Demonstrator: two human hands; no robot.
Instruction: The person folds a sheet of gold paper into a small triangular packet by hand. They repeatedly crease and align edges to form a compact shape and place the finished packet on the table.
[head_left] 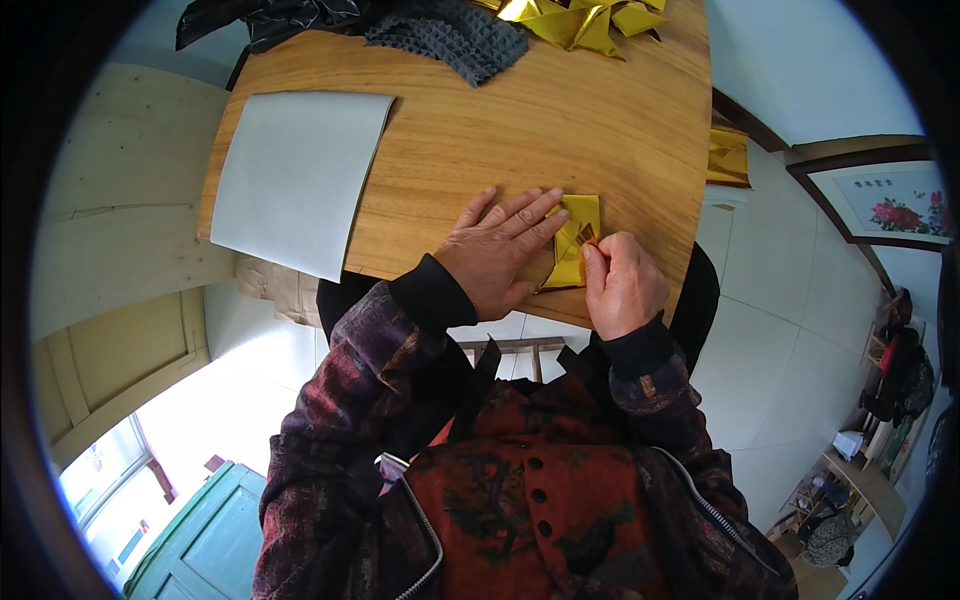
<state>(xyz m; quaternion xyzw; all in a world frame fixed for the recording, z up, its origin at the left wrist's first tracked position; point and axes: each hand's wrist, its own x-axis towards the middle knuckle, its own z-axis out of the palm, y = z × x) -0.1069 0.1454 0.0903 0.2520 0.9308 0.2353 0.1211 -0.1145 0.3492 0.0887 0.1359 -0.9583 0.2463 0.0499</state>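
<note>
A small rectangle of shiny gold foil paper [571, 270] lies near the table's front edge, creased and partly folded. My left hand [500, 245] is laid flat to its left, fingers stretched out, with the fingertips resting on the paper's left side. At the paper's right side my right hand [628, 282] is closed, thumb and curled forefinger pinching the foil where a small orange-tinted bit shows. The rest of that hand's fingers are folded under and partly hidden.
On the wooden table [480, 140], a pale grey sheet [300, 175] lies at left. Dark grey textured cloth [445, 40], a black plastic bag [290, 22] and folded gold foil pieces [590, 25] are along the back. More gold foil [728, 157] sits beyond the right edge.
</note>
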